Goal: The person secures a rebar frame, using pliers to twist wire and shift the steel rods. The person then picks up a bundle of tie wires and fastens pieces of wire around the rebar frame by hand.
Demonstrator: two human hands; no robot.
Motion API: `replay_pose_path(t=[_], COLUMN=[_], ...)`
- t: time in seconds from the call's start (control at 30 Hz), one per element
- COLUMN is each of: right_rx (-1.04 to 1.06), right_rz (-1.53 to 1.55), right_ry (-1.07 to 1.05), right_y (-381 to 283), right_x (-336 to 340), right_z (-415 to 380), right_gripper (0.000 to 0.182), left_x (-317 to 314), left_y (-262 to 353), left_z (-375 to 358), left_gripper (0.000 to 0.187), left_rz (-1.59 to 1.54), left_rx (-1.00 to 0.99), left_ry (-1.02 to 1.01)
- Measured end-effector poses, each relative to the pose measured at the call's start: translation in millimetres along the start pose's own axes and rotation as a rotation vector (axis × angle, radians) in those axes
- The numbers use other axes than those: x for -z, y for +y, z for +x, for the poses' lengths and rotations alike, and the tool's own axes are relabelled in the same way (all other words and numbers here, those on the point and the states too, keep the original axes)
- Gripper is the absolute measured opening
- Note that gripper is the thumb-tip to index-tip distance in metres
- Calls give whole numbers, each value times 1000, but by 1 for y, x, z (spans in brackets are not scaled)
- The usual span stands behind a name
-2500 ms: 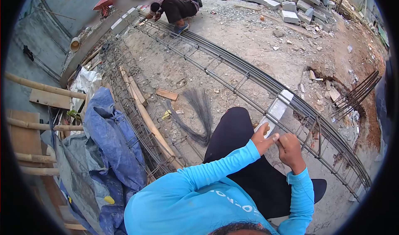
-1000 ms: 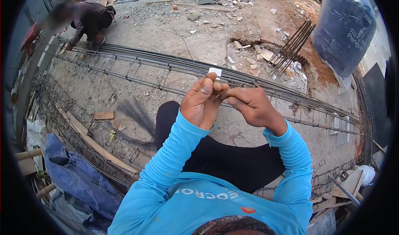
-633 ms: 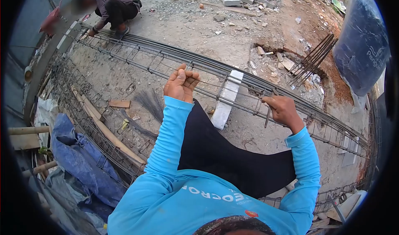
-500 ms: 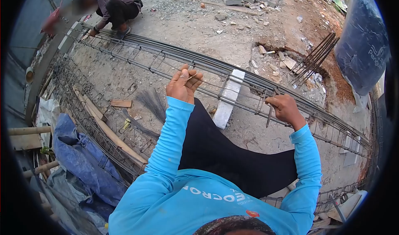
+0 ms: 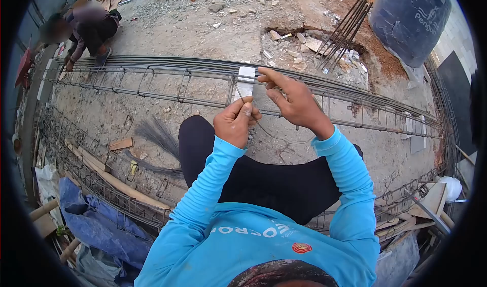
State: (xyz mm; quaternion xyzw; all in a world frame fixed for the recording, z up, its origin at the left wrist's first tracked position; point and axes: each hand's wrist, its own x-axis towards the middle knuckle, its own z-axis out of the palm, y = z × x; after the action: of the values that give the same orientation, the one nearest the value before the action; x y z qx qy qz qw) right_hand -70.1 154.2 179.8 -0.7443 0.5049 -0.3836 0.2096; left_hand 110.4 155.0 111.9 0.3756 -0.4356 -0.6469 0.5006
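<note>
My left hand [image 5: 237, 120] is closed in a pinch on a thin wire [image 5: 240, 91], just in front of the rebar cage [image 5: 203, 102]. The wire rises toward the cage, and a loose length curves down to the right. My right hand [image 5: 295, 104] is close beside it, over the cage, with its index finger stretched out and the other fingers curled. Something dark and thin shows by its palm, mostly hidden. A pale block [image 5: 243, 90] lies under the cage near my left hand. Long straight bars [image 5: 167, 62] run along the cage's far side.
A co-worker [image 5: 94, 33] squats at the cage's far left end. Loose wires [image 5: 158, 137] lie left of my knee. More rebar cages and a blue tarp [image 5: 96, 216] are at lower left. Upright rods [image 5: 347, 31] stand by a dug hole, near a large wrapped tank [image 5: 411, 21].
The view has shifted to the right. My right hand has moved left along the cage, close to my left hand. The pincer-like tool seen in it before is now mostly out of sight.
</note>
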Motion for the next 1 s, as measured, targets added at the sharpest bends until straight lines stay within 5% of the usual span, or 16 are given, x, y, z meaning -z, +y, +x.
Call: replay_pose_path(t=[0.63, 1.0], right_rx=[250, 204], right_rz=[-384, -242], right_ry=[46, 80], right_y=[14, 21], right_x=[1, -3], right_z=[-6, -8], right_gripper=[41, 35], left_x=[-27, -18], left_y=[0, 2], left_z=[-14, 0], left_gripper=[32, 31], left_rz=[463, 455], left_rx=[-54, -53], left_ry=[-145, -214])
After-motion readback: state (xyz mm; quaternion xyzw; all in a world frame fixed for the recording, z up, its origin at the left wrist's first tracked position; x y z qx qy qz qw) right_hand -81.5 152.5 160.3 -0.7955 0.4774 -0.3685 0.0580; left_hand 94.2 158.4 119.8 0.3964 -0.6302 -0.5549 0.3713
